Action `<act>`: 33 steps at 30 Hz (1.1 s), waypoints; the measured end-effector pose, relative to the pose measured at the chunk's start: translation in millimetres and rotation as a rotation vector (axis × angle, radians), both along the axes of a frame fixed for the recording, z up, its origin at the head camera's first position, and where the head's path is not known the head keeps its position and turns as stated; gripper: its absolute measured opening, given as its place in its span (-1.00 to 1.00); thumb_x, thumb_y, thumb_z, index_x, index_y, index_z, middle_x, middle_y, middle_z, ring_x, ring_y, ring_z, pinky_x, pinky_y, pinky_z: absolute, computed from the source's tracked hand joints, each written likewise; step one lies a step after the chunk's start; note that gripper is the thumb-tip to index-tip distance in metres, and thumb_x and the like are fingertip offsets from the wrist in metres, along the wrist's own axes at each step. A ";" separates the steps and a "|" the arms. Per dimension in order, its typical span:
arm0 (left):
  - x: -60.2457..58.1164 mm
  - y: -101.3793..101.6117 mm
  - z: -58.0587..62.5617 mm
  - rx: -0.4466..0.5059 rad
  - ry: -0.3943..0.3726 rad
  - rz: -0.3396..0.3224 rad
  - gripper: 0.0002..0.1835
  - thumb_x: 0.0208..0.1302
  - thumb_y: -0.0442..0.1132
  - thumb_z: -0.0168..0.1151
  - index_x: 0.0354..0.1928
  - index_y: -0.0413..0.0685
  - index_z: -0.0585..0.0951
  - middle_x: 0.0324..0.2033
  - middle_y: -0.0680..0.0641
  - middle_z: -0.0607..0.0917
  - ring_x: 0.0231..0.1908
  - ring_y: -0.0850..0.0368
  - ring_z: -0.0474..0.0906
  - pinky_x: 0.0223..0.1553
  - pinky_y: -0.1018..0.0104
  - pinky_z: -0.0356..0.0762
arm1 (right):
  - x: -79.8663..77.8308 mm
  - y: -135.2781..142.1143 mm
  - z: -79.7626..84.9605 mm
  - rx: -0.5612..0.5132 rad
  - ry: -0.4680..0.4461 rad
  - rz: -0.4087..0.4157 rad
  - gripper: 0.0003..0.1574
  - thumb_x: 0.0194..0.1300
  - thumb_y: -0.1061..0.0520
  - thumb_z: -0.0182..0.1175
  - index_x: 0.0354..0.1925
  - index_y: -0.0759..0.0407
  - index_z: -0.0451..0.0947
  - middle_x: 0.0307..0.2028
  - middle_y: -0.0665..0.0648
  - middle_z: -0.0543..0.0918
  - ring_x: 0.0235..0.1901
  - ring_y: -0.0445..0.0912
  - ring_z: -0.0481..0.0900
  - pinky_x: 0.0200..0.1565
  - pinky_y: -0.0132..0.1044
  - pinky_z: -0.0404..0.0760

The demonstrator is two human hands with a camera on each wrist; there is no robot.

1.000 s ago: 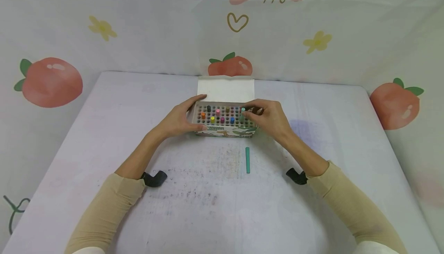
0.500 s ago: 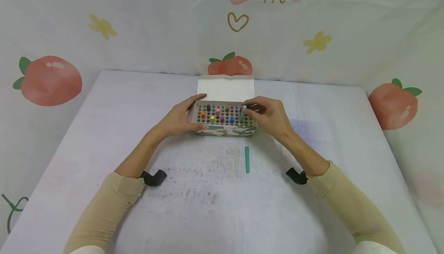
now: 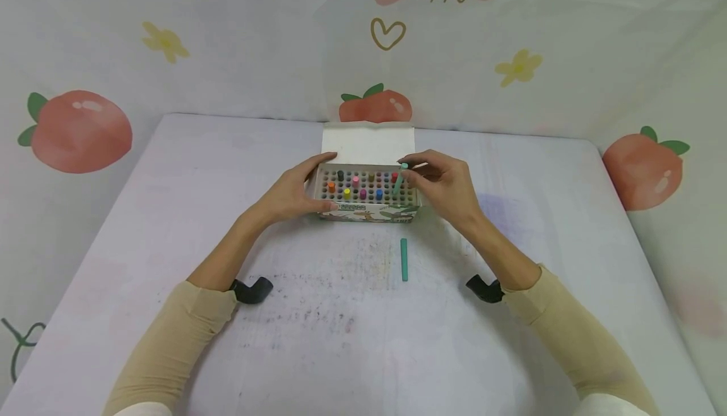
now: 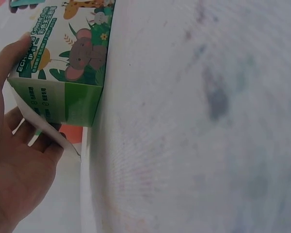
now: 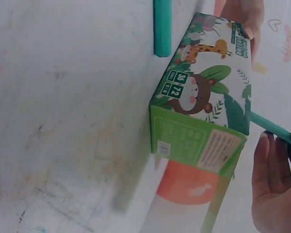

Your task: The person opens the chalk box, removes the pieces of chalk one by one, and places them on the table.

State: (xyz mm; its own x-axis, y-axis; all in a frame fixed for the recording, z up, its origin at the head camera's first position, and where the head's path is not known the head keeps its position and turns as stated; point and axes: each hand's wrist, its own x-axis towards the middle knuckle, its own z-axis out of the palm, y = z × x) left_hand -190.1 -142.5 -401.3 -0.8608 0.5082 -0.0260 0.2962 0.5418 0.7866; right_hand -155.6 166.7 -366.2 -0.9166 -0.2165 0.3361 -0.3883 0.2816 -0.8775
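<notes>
The left hand has the box gripped by its left end, thumb up front. The right hand is pinching a teal stick, tilted at the box's right side, can't really tell if the bottom tip's inside. A second stick lies on the bench.

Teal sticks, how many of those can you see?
2. One teal stick lies on the table in front of the box; a second teal stick is tilted over the box, pinched by the right hand. Others could be hidden inside the box.
</notes>
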 end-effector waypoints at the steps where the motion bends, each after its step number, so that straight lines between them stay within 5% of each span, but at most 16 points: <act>1: -0.1 0.1 0.1 0.000 -0.001 0.001 0.04 0.04 -0.04 0.55 0.53 0.22 0.17 0.45 -0.06 0.26 0.45 -0.04 0.15 0.39 -0.01 0.18 | 0.4 0.0 0.3 -0.006 -0.006 0.003 -0.77 0.29 0.29 0.33 -0.08 0.30 0.69 -0.17 0.18 0.73 -0.35 0.17 0.71 -0.22 -0.37 0.66; 18: 0.4 0.0 0.8 -0.002 -0.003 0.006 0.05 0.04 -0.04 0.55 0.54 0.23 0.17 0.46 -0.05 0.25 0.45 -0.04 0.14 0.39 -0.03 0.17 | 15.1 2.9 0.8 -0.018 -0.091 0.021 -0.75 0.29 0.25 0.33 -0.05 0.24 0.70 -0.21 0.17 0.70 -0.41 0.15 0.68 -0.27 -0.34 0.65; 33: 0.2 -0.2 1.4 -0.007 -0.003 0.003 0.05 0.03 -0.03 0.55 0.54 0.20 0.17 0.45 -0.07 0.26 0.44 -0.05 0.16 0.38 -0.03 0.19 | 33.9 4.3 -6.0 -0.035 -0.242 0.048 -0.73 0.27 0.23 0.36 -0.04 0.20 0.69 -0.19 0.14 0.71 -0.39 0.20 0.70 -0.22 -0.03 0.68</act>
State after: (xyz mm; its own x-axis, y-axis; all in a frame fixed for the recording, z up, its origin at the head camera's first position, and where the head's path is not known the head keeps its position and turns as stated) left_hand -189.9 -142.7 -399.9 -0.8623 0.5053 -0.0316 0.2925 0.5481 0.7836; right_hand -121.7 171.0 -372.1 -0.9603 -0.2534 0.1166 -0.1781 0.2354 -0.9554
